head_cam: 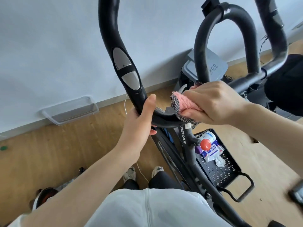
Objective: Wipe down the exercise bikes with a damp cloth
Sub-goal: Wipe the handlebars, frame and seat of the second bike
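Gripping black handlebar (124, 51) at lower bend, left hand (139, 123) clenched around tube, thumb up along it. Right hand (214, 104) grip closed on pink cloth (185, 106) with checked edge, pressed against handlebar centre near bike stem (185, 145). Red knob (205, 143) below cloth. Black perforated tray (219, 171) on wooden floor (65, 145) beside bike, holds wipe packets (211, 150).

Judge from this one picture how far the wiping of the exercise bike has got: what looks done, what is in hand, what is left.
Done: nothing can be confirmed; no wiped patch shows on the black bars. In hand: the right hand presses the pink cloth on the handlebar's low middle bend, while the left hand steadies the left handlebar. Left: apparently the silver grip sensors, the right handlebar loop and the frame below.
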